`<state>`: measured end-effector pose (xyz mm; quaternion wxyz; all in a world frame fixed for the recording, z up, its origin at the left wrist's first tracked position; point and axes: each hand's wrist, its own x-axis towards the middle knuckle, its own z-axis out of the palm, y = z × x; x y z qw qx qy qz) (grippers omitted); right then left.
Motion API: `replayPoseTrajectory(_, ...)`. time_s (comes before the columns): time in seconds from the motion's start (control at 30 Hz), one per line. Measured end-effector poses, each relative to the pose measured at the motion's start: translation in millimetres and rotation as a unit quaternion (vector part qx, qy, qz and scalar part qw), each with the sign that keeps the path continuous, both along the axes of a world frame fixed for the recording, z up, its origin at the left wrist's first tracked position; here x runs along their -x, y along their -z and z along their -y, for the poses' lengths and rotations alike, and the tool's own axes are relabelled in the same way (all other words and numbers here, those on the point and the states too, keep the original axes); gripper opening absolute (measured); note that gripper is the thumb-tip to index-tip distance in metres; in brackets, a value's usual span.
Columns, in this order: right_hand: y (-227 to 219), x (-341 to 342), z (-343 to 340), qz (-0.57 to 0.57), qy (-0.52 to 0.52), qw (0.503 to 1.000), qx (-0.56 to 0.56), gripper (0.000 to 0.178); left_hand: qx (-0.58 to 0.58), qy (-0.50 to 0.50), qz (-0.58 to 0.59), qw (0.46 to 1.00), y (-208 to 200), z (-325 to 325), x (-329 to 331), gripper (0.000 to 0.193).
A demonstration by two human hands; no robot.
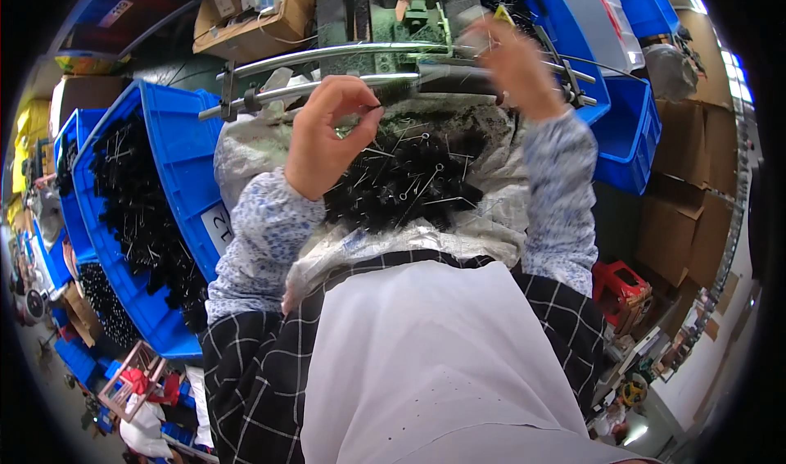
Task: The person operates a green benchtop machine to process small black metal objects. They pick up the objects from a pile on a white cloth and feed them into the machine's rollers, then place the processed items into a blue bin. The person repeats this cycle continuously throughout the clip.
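Note:
My left hand (332,132) is closed in a pinch, thumb against fingertips, over the near side of the machine's rails. Between its fingertips is the thin end of a small wire brush, whose dark bristles (399,92) stretch to the right. My right hand (520,67) is raised beside the right part of the machine (413,22). Motion smears its fingers, so what they hold cannot be made out. Below both hands, a pile of black wire brushes (409,177) with looped metal ends lies on a white cloth (508,210) over my lap.
Metal rails (286,87) cross in front of me. At left stands a blue bin (180,144) filled with more black brushes. Blue bins (626,128) and a translucent container (602,22) are at right. A cardboard box (286,18) sits at the far left of the machine.

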<state>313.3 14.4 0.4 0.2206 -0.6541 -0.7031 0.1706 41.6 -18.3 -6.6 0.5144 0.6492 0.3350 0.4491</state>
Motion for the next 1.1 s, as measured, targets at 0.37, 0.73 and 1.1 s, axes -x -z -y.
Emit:
replayPoseTrajectory(0.37, -18, 99, 52, 0.066, -0.172, 0.974, -0.135, 0.022, 0.059, 0.002, -0.013, 0.998, 10, 10, 9, 0.016)
replayPoseTrajectory(0.73, 58, -6, -46, 0.275, 0.090, 0.936, -0.200, 0.015, 0.032, 0.282, -0.422, 0.861, 26, 48, 54, 0.047)
replayPoseTrajectory(1.1, 72, -12, -60, 0.270, 0.085, 0.941, -0.185, 0.022, 0.072, 0.281, -0.460, 0.839, 20, 55, 59, 0.044)
